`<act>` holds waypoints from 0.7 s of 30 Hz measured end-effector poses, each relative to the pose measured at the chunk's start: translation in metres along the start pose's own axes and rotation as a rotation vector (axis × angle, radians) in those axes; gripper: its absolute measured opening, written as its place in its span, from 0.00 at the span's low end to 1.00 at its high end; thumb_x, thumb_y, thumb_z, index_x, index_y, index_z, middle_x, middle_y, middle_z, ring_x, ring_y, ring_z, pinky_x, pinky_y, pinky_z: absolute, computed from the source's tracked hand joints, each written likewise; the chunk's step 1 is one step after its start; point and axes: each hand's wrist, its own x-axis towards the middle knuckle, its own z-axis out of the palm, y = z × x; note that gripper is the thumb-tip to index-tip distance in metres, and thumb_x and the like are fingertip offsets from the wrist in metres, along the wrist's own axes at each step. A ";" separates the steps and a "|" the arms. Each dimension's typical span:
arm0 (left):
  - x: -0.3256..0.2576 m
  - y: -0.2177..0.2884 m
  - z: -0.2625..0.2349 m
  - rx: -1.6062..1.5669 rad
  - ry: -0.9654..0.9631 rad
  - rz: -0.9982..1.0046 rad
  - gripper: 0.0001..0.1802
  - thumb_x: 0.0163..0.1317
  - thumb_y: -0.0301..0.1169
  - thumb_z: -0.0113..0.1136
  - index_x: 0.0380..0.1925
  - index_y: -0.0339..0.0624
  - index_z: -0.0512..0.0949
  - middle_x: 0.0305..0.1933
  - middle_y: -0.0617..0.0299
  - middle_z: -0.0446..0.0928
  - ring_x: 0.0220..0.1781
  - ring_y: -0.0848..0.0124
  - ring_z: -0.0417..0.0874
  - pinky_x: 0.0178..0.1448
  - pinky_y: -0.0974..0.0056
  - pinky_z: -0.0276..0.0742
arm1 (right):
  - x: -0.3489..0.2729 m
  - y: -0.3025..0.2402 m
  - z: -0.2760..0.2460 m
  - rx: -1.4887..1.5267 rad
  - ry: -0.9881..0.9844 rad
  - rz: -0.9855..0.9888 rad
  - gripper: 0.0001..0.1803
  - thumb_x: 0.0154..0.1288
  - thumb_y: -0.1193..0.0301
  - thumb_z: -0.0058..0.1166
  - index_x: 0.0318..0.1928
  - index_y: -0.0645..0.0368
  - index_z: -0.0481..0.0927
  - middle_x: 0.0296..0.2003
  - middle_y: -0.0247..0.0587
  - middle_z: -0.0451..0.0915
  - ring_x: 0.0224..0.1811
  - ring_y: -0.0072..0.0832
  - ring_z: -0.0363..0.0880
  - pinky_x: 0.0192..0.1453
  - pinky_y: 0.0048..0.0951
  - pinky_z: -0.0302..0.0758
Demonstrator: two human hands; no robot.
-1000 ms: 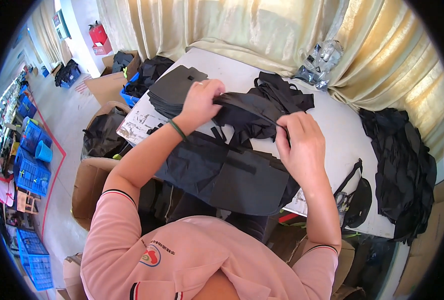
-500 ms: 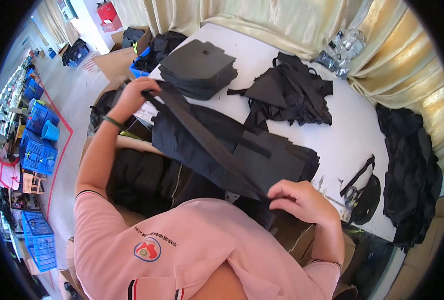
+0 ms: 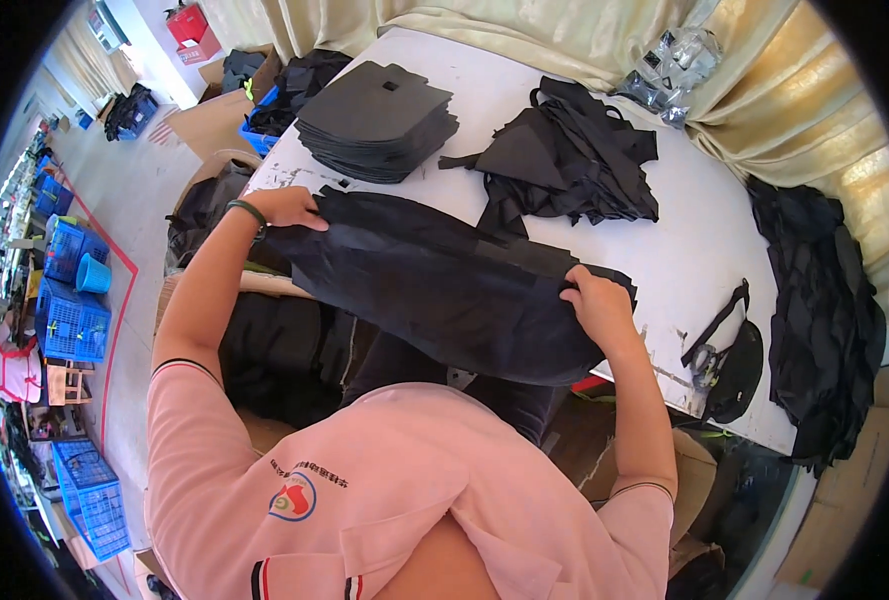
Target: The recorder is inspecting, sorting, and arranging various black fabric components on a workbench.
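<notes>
A wide piece of black fabric (image 3: 414, 285) is stretched between my hands across the table's near edge, and part of it hangs over my lap. My left hand (image 3: 292, 208) grips its left upper corner, fingers closed over the cloth. Near the right end, my right hand (image 3: 601, 305) pinches the fabric with the thumb on top. Other dark layers (image 3: 622, 285) show beneath it at the right, mostly hidden. Beyond my left hand stands a neat stack of dark cut panels (image 3: 364, 115). To its right lies a loose heap of black pieces with straps (image 3: 574, 160).
On the white table (image 3: 704, 230) at the right lies a small black pouch with a strap (image 3: 734, 375). Black fabric (image 3: 814, 310) drapes over the right edge. Clear packets (image 3: 679, 65) sit by the curtain. Open cartons with black goods (image 3: 284, 345) stand below left; blue crates (image 3: 72, 320) line the floor.
A long folded strip of the black fabric, held up between my hands, now lies spread out as a wide sheet. My left hand has come down; my right hand has moved up and forward.
</notes>
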 end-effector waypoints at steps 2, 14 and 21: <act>0.022 0.001 0.002 -0.036 0.003 0.017 0.30 0.62 0.55 0.60 0.36 0.33 0.83 0.32 0.46 0.82 0.36 0.55 0.82 0.45 0.57 0.73 | 0.000 0.001 0.007 -0.124 0.110 -0.053 0.15 0.57 0.69 0.64 0.43 0.57 0.77 0.41 0.47 0.83 0.48 0.44 0.81 0.49 0.42 0.75; 0.019 -0.004 -0.016 -0.253 0.322 0.078 0.12 0.62 0.35 0.63 0.34 0.35 0.82 0.30 0.52 0.81 0.36 0.59 0.82 0.42 0.60 0.74 | -0.018 -0.027 0.057 0.029 0.137 -0.492 0.36 0.56 0.60 0.66 0.65 0.55 0.69 0.69 0.47 0.63 0.74 0.45 0.58 0.76 0.47 0.56; 0.003 0.008 0.023 -0.312 0.569 0.398 0.12 0.52 0.31 0.72 0.34 0.40 0.80 0.35 0.55 0.80 0.41 0.56 0.81 0.46 0.59 0.75 | -0.018 -0.026 0.055 0.080 0.111 -0.481 0.35 0.56 0.61 0.66 0.64 0.54 0.71 0.70 0.46 0.64 0.73 0.44 0.59 0.76 0.48 0.55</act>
